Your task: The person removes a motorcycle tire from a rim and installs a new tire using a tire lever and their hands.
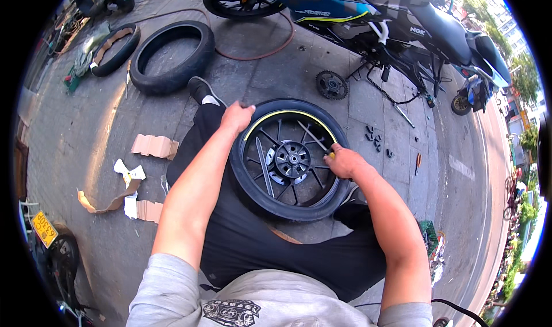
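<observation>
apparently right hand (347, 162) grips yellow-handled tool (330, 155)

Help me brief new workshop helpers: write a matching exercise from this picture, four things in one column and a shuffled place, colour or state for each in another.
1. left hand
2. right hand
3. sprocket
4. pliers

A. orange-handled, on the pavement
B. closed around a tool
C. black and toothed, near the motorcycle
D. at the upper left edge of the wheel's tyre

Pairs: 1-D; 2-B; 3-C; 4-A
</observation>
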